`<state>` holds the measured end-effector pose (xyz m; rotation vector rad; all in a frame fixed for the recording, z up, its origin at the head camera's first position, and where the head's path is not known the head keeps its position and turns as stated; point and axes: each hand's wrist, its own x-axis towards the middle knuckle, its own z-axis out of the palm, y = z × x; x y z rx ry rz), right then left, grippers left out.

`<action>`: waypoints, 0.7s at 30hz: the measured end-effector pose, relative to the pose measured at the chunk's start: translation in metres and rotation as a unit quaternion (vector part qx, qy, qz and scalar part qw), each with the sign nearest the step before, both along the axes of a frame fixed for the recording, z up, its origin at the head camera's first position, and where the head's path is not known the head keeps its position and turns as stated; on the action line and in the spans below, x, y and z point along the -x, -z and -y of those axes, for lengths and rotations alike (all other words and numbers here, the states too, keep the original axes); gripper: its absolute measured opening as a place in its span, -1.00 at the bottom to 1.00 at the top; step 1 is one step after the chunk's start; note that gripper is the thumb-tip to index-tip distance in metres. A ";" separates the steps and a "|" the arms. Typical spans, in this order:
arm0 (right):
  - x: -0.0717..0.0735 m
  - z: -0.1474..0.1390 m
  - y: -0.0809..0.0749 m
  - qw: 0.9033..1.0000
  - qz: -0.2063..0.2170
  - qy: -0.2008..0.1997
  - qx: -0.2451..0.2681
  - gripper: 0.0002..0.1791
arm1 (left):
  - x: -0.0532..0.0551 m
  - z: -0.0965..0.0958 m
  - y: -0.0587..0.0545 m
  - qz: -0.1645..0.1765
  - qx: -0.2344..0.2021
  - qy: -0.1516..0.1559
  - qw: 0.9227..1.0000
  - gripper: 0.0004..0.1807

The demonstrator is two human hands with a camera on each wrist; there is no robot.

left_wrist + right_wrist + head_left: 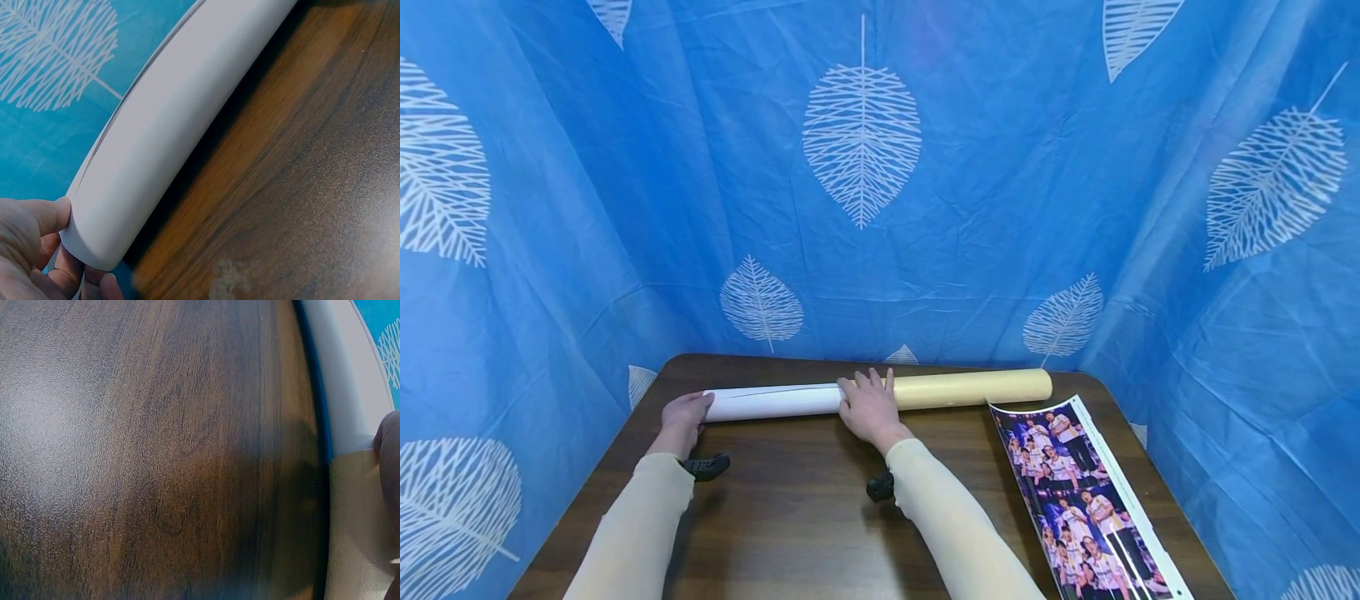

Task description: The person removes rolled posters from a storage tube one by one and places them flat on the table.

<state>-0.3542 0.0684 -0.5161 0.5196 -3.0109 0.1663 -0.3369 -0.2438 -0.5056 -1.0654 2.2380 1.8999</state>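
Note:
A rolled white sheet of paper (775,402) lies across the back of the table, in line with a pale yellow tube (977,389) on its right. At the roll's far left end, my left hand (685,412) grips it, thumb on top and fingers around the end in the left wrist view. My right hand (872,408) rests with spread fingers over the place where white meets yellow. In the right wrist view that seam shows beside the yellow surface (353,519), with the hand partly out of frame. Whether one piece sits inside the other cannot be told.
On the table's right side lies a curling glossy photo print (1086,500), its upper corner near the tube. The brown wooden table (790,517) is backed by a blue curtain (970,208) with white leaf patterns.

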 end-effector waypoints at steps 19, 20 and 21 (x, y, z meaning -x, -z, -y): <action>0.002 0.000 0.004 1.000 -0.001 -0.002 -0.001 -0.48 | -0.002 0.007 0.001 0.000 0.007 0.000 1.000 -0.38; 0.003 0.000 0.004 1.000 0.000 -0.001 -0.002 -0.48 | -0.002 0.007 0.001 -0.001 0.007 0.000 1.000 -0.38; 0.004 0.000 0.005 1.000 0.001 0.000 -0.003 -0.48 | -0.003 0.008 0.000 -0.004 0.007 0.000 1.000 -0.38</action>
